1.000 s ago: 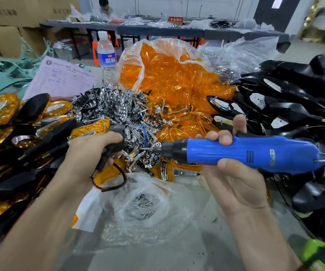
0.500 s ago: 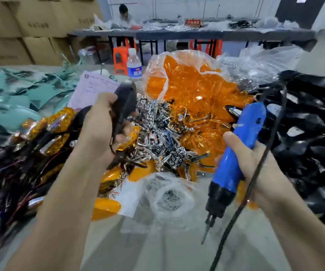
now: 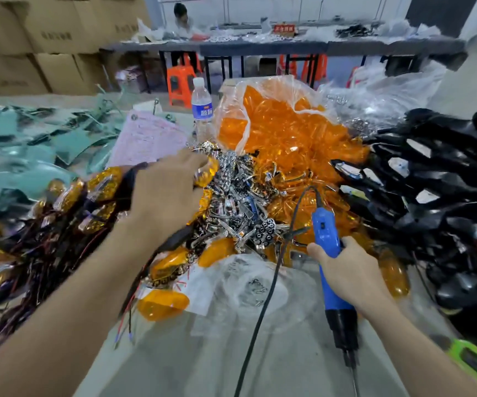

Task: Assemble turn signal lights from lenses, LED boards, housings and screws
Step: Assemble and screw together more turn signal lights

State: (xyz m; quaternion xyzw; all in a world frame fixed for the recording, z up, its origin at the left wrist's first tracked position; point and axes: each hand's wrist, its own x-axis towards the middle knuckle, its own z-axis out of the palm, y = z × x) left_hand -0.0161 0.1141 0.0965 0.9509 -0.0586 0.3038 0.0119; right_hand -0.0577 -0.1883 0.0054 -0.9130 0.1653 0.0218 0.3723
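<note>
My left hand [image 3: 165, 193] reaches over the pile of finished amber lights [image 3: 59, 210] and holds an assembled turn signal light [image 3: 207, 173]. Its black housing shows left of the palm, and its red and black wires dangle toward the table. The view there is blurred. My right hand [image 3: 349, 270] grips the blue electric screwdriver [image 3: 324, 227] upright, bit pointing down near the table's front. Loose orange lenses [image 3: 283, 138] fill an open plastic bag. Chrome reflector and board parts [image 3: 240, 202] are heaped in the middle. Black housings [image 3: 432, 181] are stacked on the right.
A clear bag of screws [image 3: 254, 285] lies on the grey table [image 3: 231, 353] between my arms. The screwdriver's black cord [image 3: 263, 305] runs across it. A water bottle [image 3: 202, 107] and pink paper [image 3: 145, 138] stand behind. A person sits at a far table.
The screwdriver swung from horizontal to bit-down and came lower on the right. My left hand carried the light away from the driver, up and then out over the left pile.
</note>
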